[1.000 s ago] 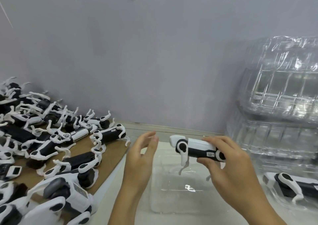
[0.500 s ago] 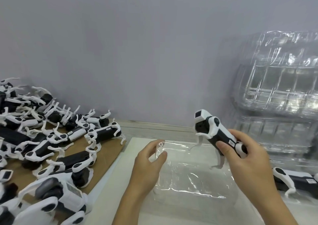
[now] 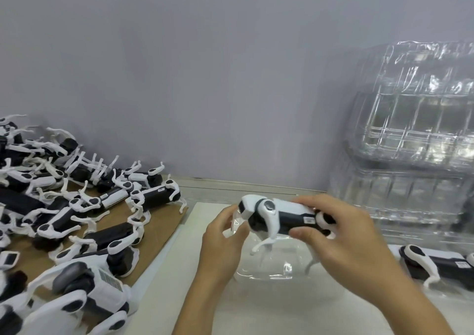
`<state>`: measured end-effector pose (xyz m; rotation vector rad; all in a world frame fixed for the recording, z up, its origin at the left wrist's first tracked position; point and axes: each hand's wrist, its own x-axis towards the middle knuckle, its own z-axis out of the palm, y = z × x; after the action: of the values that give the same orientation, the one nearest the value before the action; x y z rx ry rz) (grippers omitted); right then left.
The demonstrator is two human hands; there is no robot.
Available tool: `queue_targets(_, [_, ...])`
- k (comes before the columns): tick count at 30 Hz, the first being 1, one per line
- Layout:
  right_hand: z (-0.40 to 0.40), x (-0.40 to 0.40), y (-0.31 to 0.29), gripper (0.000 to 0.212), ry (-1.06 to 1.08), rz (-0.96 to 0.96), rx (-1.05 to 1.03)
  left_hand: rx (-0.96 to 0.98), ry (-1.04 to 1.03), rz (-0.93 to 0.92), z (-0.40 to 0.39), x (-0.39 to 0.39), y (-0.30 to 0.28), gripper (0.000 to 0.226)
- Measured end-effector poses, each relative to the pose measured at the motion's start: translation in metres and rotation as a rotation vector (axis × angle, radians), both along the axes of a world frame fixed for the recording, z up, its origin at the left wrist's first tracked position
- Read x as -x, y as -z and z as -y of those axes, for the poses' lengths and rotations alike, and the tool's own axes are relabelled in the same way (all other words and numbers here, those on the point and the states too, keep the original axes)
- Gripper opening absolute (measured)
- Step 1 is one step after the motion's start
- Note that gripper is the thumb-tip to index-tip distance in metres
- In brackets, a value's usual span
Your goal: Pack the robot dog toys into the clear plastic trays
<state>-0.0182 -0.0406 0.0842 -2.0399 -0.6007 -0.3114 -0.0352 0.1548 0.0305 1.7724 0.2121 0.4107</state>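
My right hand (image 3: pixel 343 237) grips a black-and-white robot dog toy (image 3: pixel 277 218) by its rear body, holding it level with its legs hanging just above a clear plastic tray (image 3: pixel 272 265) on the white table. The toy's head points left. My left hand (image 3: pixel 223 234) pinches the tray's left rim, just below the toy's head. Another robot dog (image 3: pixel 441 263) lies at the right in a clear tray.
A heap of several robot dogs (image 3: pixel 71 206) lies on brown cardboard (image 3: pixel 156 229) at the left. A tall stack of clear trays (image 3: pixel 415 140) stands at the back right against the grey wall. The white table (image 3: pixel 269 309) runs toward me.
My right hand has brought the toy down from a tilted, raised pose to level over the tray. My left hand has lifted slightly and now pinches the tray's rim.
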Motion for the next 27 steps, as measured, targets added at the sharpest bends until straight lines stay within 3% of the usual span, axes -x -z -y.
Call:
queue_targets(3, [-0.015,-0.003,0.013,0.032,0.053,0.056,0.049,0.037,0.034,-0.046,0.002,0.001,-0.001,0.021])
queue_targets(13, [-0.003,-0.013,0.027,0.028,0.101,0.006,0.334,0.136,-0.052,-0.087,0.002,-0.003,0.006,0.018])
queue_targets(27, [-0.009,-0.011,0.034,0.021,0.167,-0.045,0.413,0.098,-0.045,-0.09,0.004,-0.005,0.008,0.017])
